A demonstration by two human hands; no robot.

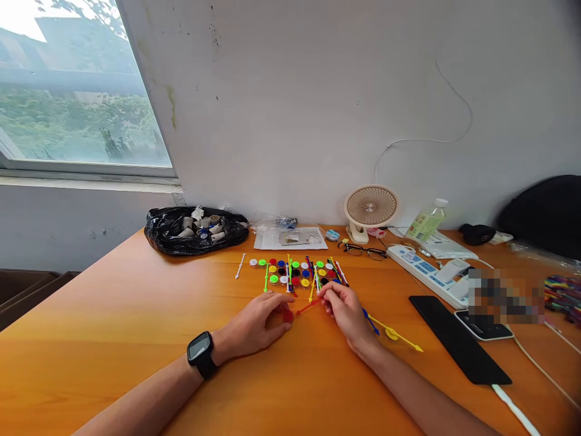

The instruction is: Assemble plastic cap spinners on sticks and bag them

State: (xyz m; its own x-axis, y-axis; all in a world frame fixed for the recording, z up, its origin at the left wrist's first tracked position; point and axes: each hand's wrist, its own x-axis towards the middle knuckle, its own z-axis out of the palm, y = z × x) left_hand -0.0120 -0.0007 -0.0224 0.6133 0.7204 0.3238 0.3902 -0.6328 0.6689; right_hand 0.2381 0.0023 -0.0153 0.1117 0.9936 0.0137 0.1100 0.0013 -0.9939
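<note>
My left hand (254,324), with a black watch on the wrist, grips a small round red disc (287,316) between thumb and fingers just above the table. A red plastic arrow (308,307) is pinched in my right hand (345,312), one end pointing toward the disc. Beyond both hands lie rows of coloured discs (305,274) in white, green, red, blue, yellow and black, with several arrows among them. One white arrow (240,266) lies apart at the left. By my right wrist are a blue arrow (372,323) and a yellow arrow with a round centre (392,333).
A black plastic bag (167,233) with rolls inside stands at the back left. Along the back are a plastic-wrapped sheet (267,239), a small fan (371,207), glasses (363,250) and a bottle (426,223). A power strip (420,269) and black pad (458,339) lie right.
</note>
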